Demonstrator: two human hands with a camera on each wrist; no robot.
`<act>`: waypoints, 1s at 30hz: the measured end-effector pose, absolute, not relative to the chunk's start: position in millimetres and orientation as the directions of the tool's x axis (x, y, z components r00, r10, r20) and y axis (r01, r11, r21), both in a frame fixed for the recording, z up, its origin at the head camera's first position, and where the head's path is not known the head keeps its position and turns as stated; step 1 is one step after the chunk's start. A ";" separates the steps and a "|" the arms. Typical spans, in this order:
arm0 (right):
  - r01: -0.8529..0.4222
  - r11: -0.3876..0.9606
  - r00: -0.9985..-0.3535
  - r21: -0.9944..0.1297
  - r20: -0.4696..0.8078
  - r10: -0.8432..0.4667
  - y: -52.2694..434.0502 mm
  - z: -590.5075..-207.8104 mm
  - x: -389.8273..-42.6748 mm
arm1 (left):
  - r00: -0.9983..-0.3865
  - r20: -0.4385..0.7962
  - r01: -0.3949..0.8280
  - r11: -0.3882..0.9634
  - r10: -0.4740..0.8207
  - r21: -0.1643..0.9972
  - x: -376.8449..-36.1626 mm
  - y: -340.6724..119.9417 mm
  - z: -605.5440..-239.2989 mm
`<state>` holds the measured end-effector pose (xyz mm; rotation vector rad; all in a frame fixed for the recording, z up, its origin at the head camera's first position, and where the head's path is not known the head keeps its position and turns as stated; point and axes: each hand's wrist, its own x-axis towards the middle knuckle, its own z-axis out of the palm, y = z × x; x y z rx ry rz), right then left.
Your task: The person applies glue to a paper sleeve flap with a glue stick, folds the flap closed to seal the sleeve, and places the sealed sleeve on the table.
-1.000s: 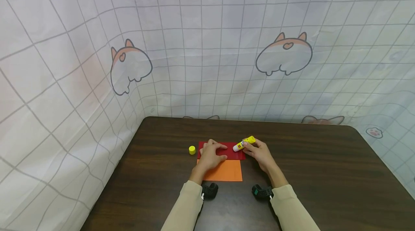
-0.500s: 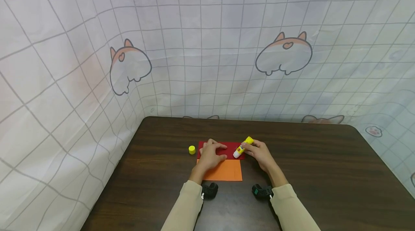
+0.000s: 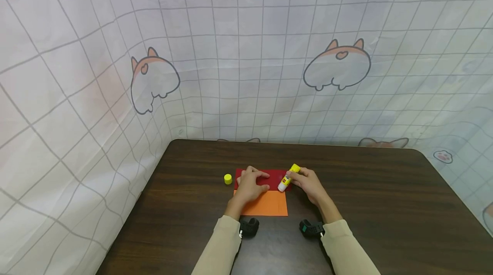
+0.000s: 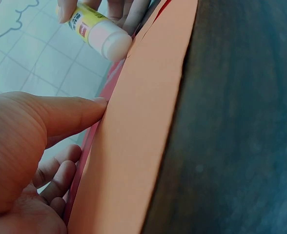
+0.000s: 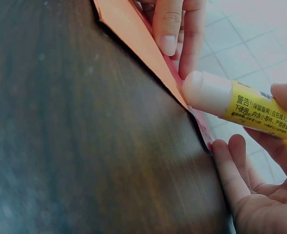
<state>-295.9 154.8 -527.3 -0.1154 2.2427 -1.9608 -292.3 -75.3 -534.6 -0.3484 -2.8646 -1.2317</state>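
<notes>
My right hand (image 3: 311, 186) pinches a yellow-and-white glue stick (image 3: 286, 179) between thumb and fingers, uncapped and slanted with its white end down. In the right wrist view, the white tip of the glue stick (image 5: 209, 92) is right at the border of the orange paper (image 5: 138, 44) and the red paper (image 5: 202, 127). My left hand (image 3: 249, 186) rests across both sheets, thumb and fingers spread, pressing the red paper (image 3: 274, 175) above the orange paper (image 3: 267, 204). Its thumb (image 4: 80, 111) lies along the orange paper's upper edge in the left wrist view.
A yellow glue cap (image 3: 228, 179) stands on the dark wooden table (image 3: 369, 198), left of the red paper. Black wrist devices (image 3: 249, 227) sit below both hands. A white grid-patterned curtain (image 3: 246, 69) hangs behind the table and along its sides.
The glue stick's white end has moved down the right part of the red paper to the orange paper's edge, and the stick has tilted steeper. The left hand has stayed put.
</notes>
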 end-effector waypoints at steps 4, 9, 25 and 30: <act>0.049 0.137 -0.984 -0.989 -0.072 -0.162 154.3 -527.0 -295.4 | -0.976 0.089 0.201 0.668 0.198 0.717 -292.0 -75.2 -534.4; 0.046 0.121 -0.984 -0.992 -0.065 -0.165 154.7 -526.9 -296.0 | -0.976 0.087 0.200 0.668 0.199 0.717 -292.4 -75.0 -534.4; 0.059 0.043 -0.985 -0.997 -0.065 -0.163 155.9 -529.9 -299.7 | -0.977 0.084 0.196 0.673 0.195 0.713 -292.5 -74.8 -534.8; 0.050 0.023 -0.986 -0.998 -0.053 -0.158 155.2 -531.2 -300.8 | -0.978 0.084 0.195 0.675 0.193 0.712 -293.4 -74.9 -535.3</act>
